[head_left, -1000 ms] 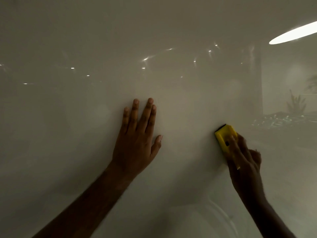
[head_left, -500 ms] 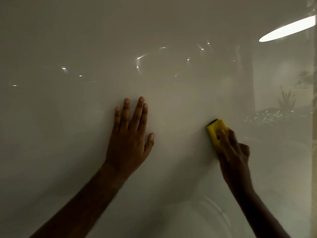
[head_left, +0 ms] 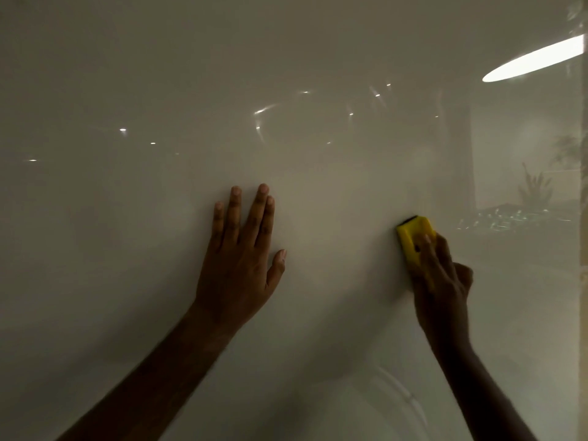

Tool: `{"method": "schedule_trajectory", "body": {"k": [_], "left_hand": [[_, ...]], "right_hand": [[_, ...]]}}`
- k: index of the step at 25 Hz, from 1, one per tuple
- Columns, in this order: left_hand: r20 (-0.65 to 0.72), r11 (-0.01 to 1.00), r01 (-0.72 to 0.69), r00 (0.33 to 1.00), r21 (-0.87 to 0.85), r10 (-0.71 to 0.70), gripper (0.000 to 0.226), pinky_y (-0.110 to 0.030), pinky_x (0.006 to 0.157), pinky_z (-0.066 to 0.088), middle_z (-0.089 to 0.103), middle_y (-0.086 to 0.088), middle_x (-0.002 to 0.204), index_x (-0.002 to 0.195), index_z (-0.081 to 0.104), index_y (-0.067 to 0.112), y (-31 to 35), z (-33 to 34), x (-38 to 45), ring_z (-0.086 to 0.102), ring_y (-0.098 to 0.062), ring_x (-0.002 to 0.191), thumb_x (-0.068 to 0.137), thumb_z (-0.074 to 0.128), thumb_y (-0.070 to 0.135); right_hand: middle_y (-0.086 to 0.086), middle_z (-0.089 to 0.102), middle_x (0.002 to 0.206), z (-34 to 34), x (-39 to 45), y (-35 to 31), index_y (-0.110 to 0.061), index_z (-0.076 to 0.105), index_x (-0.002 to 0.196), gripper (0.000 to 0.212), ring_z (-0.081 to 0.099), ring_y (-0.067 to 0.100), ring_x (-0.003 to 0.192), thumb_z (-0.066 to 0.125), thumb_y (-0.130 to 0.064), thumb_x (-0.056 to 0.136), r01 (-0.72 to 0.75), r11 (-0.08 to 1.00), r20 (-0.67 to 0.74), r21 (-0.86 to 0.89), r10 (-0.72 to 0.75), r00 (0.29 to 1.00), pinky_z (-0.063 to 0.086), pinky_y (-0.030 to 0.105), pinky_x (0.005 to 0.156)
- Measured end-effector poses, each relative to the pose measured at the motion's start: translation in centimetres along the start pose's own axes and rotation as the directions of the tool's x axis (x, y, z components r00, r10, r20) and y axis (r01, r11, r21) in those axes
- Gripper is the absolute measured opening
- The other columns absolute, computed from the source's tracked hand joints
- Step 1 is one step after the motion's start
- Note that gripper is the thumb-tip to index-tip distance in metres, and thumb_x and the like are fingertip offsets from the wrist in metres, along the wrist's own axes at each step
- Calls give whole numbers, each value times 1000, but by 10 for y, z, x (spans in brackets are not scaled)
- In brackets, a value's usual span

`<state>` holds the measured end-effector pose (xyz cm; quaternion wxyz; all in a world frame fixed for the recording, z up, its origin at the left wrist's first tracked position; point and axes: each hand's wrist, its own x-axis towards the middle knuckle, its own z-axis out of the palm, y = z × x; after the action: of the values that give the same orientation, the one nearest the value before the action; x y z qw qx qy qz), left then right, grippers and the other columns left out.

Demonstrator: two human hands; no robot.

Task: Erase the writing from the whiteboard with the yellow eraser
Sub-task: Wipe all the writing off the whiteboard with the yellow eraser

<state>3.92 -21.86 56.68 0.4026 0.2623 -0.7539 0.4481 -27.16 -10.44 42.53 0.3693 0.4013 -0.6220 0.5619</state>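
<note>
One yellow eraser [head_left: 413, 237] lies flat against the whiteboard [head_left: 159, 74], its long axis close to upright and leaning a little, the top end tipped up and to the left; a dark strip runs along that top edge. It is a rounded rectangular block with a matte, foam-like face, and its lower half is hidden under the fingers. The right hand [head_left: 440, 281] is clamped on it from below, fingers laid over its face. The left hand [head_left: 238, 268], the only other hand in view, is spread flat on the board with fingers pointing up and thumb out to the right, holding nothing, well apart from the eraser. The board is smooth and glossy, pale grey, mirroring one long oval lamp [head_left: 534, 60], several small light spots and faint plants [head_left: 534, 186] at the right. No writing can be made out on it.
</note>
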Motion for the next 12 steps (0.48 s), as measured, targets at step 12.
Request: {"method": "schedule_trajectory", "body": {"k": [12], "left_hand": [[2, 1000, 11, 1000, 15, -11, 83, -62, 135, 4, 8, -17, 183, 172, 14, 0, 5, 1, 1, 7, -49, 167, 108, 40, 46]], "right_hand": [[8, 34, 170, -15, 0, 52, -21, 39, 162, 58, 50, 43, 119, 45, -29, 105, -246, 967, -4, 61, 247, 969, 26, 27, 97]]}}
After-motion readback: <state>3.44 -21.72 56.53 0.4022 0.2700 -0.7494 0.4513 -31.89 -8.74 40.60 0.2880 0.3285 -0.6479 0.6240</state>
